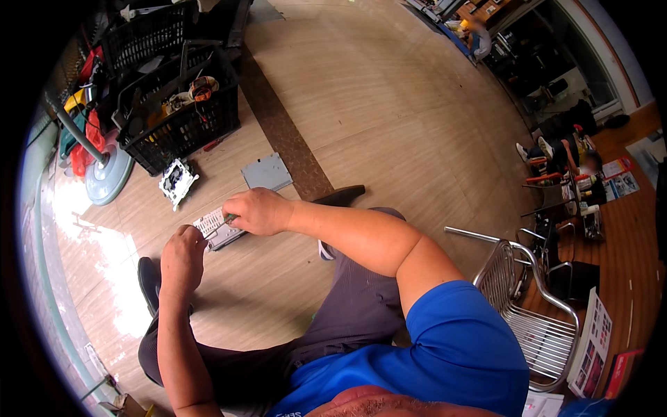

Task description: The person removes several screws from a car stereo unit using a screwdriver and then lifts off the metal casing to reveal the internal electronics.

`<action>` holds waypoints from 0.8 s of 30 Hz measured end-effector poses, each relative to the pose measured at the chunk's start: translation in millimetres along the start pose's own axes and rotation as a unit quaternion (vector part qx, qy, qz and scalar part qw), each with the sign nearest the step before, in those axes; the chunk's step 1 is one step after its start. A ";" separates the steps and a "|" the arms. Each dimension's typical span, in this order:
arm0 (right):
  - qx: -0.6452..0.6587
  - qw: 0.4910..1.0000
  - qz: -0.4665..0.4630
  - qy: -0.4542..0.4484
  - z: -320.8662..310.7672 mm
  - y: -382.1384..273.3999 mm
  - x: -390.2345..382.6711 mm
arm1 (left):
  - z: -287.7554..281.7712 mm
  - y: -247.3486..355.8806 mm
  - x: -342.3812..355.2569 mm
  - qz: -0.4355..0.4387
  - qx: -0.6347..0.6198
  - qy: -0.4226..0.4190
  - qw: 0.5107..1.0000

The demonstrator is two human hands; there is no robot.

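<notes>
In the right hand, gripping a slim, green-ended tool; with the left hand, curling fingers by its far end, apparently for steadiness, too hidden to tell whether pinching. Holding both over a perforated metal unit, lying on the floor, seemingly within easy reach.

Head cam: I detect white lettering on the blue shirt, cut off by the lower edge. RH side: I note a white panel w/ small pics. & print, too small to read. Adj. red card: pale marks, illeg. Upper RH, table: red sheet & pic. sheet, print illeg. at this res.
</notes>
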State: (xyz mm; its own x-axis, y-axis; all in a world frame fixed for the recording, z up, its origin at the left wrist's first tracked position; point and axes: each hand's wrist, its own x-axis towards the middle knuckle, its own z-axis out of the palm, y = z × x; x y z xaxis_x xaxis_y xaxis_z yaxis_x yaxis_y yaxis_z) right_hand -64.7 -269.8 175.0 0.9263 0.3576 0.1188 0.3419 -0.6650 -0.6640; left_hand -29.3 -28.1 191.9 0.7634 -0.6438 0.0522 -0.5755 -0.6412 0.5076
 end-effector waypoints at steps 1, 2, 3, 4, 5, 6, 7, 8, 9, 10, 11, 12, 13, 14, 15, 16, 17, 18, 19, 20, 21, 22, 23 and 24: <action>-0.001 1.000 0.003 -0.003 0.0 -0.2 0.2 | 0.0 -0.2 0.0 0.000 0.001 -0.001 1.000; -0.003 1.000 0.006 -0.007 -0.5 -0.6 0.5 | -0.2 0.4 0.0 0.000 0.001 -0.001 1.000; -0.002 1.000 0.006 -0.007 -0.9 -1.1 0.5 | -0.7 1.5 0.0 0.000 0.001 -0.002 1.000; -0.003 1.000 0.007 -0.009 -1.5 -1.6 0.4 | -1.0 2.1 0.0 0.000 0.002 -0.002 1.000; -0.003 1.000 0.008 -0.010 -1.6 -2.0 0.4 | -0.9 1.9 -0.1 0.000 0.002 -0.002 1.000; -0.003 1.000 0.008 -0.011 -1.3 -1.8 0.5 | -0.9 1.8 -0.1 -0.003 0.003 -0.004 1.000; -0.006 1.000 0.007 -0.012 -0.8 -1.5 0.8 | -1.0 1.7 -0.2 -0.006 0.004 -0.006 1.000; -0.009 1.000 0.007 -0.013 -0.2 -0.3 0.5 | -1.0 2.1 -0.1 -0.006 0.003 -0.007 1.000; -0.009 1.000 0.008 -0.013 0.8 1.5 0.1 | -1.4 2.9 0.0 -0.005 0.002 -0.006 1.000; -0.016 1.000 -0.002 -0.005 1.8 3.2 -0.4 | -1.6 3.5 0.2 -0.003 0.001 -0.006 1.000; -0.021 1.000 -0.012 0.001 2.4 3.3 0.1 | -1.3 2.9 0.0 -0.004 0.000 -0.007 1.000; -0.020 1.000 -0.012 0.000 2.9 3.4 0.3 | -1.0 2.3 -0.1 -0.004 -0.002 -0.005 1.000; -0.018 1.000 -0.007 -0.002 3.2 3.6 0.4 | -0.7 1.8 -0.3 -0.005 -0.004 -0.004 1.000; -0.016 1.000 -0.002 -0.004 2.8 3.3 0.2 | -1.0 2.3 -0.3 -0.005 -0.004 -0.004 1.000; -0.016 1.000 -0.002 -0.004 2.4 3.1 0.2 | -1.6 3.1 -0.4 -0.003 -0.005 -0.002 1.000; -0.017 1.000 -0.001 -0.004 2.2 2.9 0.2 | -2.0 3.7 -0.4 -0.001 -0.007 0.000 1.000; -0.018 1.000 -0.001 -0.003 2.0 2.9 0.0 | -2.2 4.3 -0.4 -0.001 -0.008 0.000 1.000; -0.018 1.000 -0.001 -0.003 1.8 3.0 -0.2 | -2.3 4.7 -0.2 -0.001 -0.006 -0.002 1.000; -0.018 1.000 -0.002 -0.003 1.6 3.2 -0.4 | -2.2 5.0 0.0 0.000 -0.005 -0.004 1.000; -0.019 1.000 -0.004 -0.002 1.0 2.2 -0.1 | -2.2 4.9 -0.2 -0.001 -0.005 -0.004 1.000; -0.018 1.000 -0.004 -0.002 0.4 1.1 -0.1 | -2.2 4.7 -0.3 -0.003 -0.004 -0.005 1.000; -0.012 1.000 0.002 -0.007 -0.3 0.1 -0.3 | -2.1 4.6 -0.4 -0.005 -0.003 -0.006 1.000; -0.007 1.000 0.008 -0.011 -1.3 -1.1 -0.2 | -2.2 4.6 -0.4 -0.005 -0.003 -0.006 1.000; -0.007 1.000 0.008 -0.011 -1.7 -1.6 -0.1 | -2.2 4.6 -0.3 -0.009 -0.002 -0.008 1.000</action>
State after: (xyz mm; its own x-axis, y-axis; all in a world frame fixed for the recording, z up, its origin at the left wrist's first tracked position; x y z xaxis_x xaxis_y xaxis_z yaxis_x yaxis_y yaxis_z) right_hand -65.1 -269.9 177.3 0.9282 0.3609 0.0909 0.3287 -0.6804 -0.6550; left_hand -31.5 -29.9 196.2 0.7692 -0.6383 0.0297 -0.5602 -0.6512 0.5120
